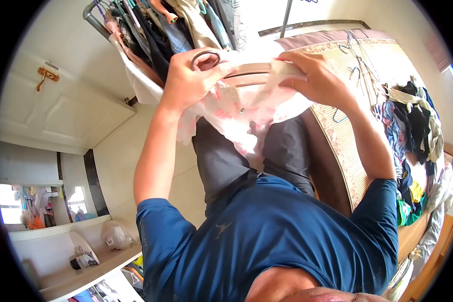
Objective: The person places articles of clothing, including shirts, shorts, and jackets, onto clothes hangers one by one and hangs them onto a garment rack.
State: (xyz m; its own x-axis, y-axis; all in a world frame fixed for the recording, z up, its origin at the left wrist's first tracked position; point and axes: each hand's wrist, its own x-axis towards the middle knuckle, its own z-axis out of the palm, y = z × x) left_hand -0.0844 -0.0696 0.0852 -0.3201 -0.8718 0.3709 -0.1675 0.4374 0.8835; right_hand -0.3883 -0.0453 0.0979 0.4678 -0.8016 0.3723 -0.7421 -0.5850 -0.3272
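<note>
A pale, thin garment with pink patches [244, 133] hangs between my hands in front of my knees. Its light waistband [246, 73] is stretched between them, with a dark line along it. On the left, my left hand [194, 75] pinches one end of the band, and a dark ring-shaped loop [205, 59] lies by its thumb and finger. Over on the right, my right hand [314, 75] is closed on the other end, thumb below and fingers above. Bright light washes out part of the fabric.
Clothes on hangers [156, 30] crowd a metal rack at the top left. A bed with a woven mat [337, 126] lies to the right, bearing several hangers [355, 70] and a clothes pile [415, 121]. A white door [60, 105] and shelf [105, 251] stand at left.
</note>
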